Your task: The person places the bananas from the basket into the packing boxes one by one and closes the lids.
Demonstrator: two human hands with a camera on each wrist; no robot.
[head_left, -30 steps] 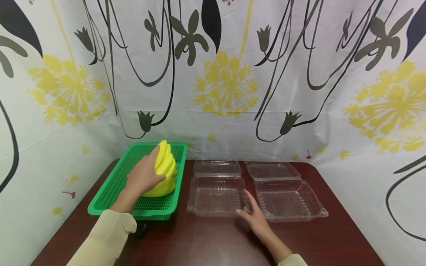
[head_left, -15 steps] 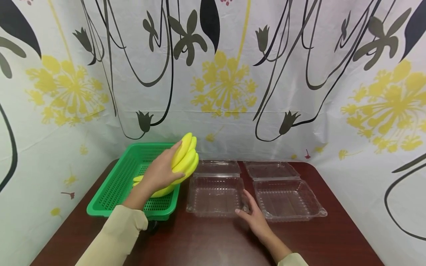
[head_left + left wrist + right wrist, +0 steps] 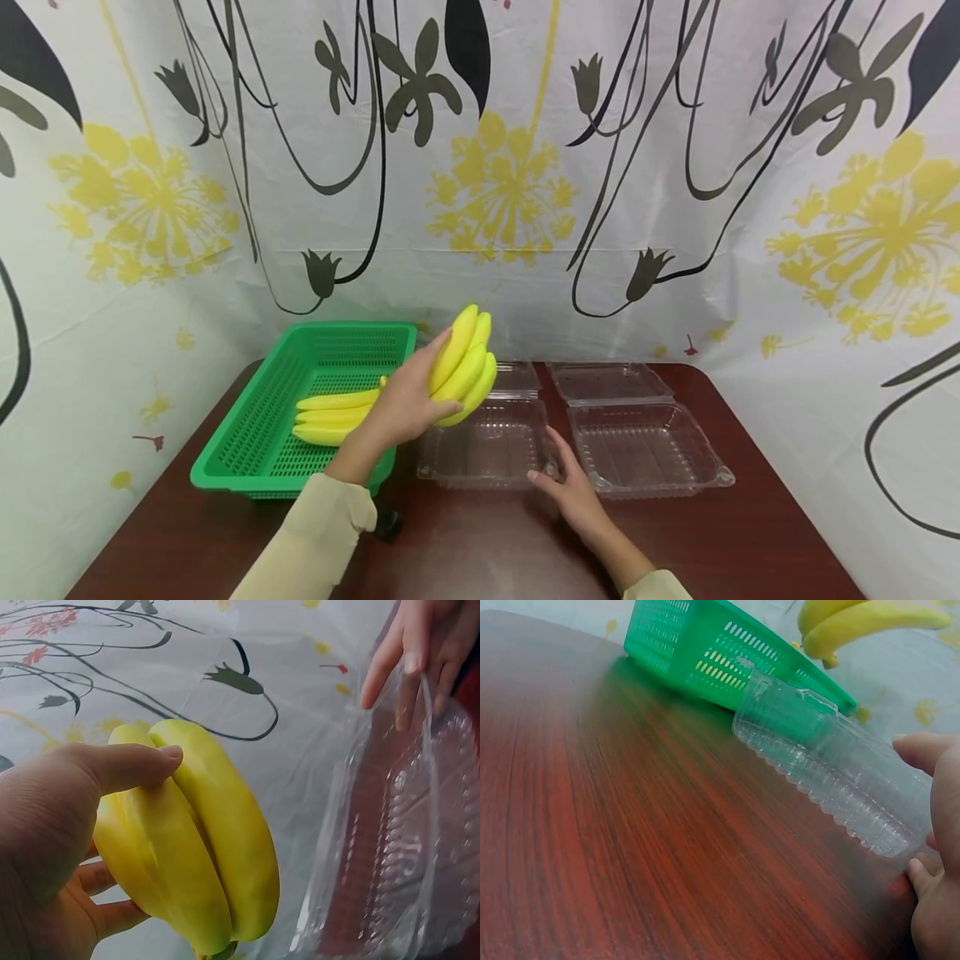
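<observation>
My left hand (image 3: 401,410) grips a bunch of yellow bananas (image 3: 463,367) in the air, above the near left part of an open clear plastic clamshell box (image 3: 483,446). In the left wrist view the thumb and fingers of that hand (image 3: 52,847) wrap the bananas (image 3: 199,847), with the clear box (image 3: 390,877) to the right. My right hand (image 3: 572,487) lies with straight fingers against that box's near right corner; its fingers (image 3: 409,652) touch the rim. In the right wrist view the right hand (image 3: 937,862) sits by the box's wall (image 3: 832,772).
A green perforated basket (image 3: 247,442) on the left of the dark wooden table (image 3: 487,550) holds a second bunch of bananas (image 3: 330,414). Another open clear clamshell box (image 3: 645,446) stands at the right. A flower-patterned curtain (image 3: 525,167) closes off the back and sides.
My left hand has lifted the banana bunch out of the green basket and carried it right, over the left clear box. The right hand has stayed at the box's corner.
</observation>
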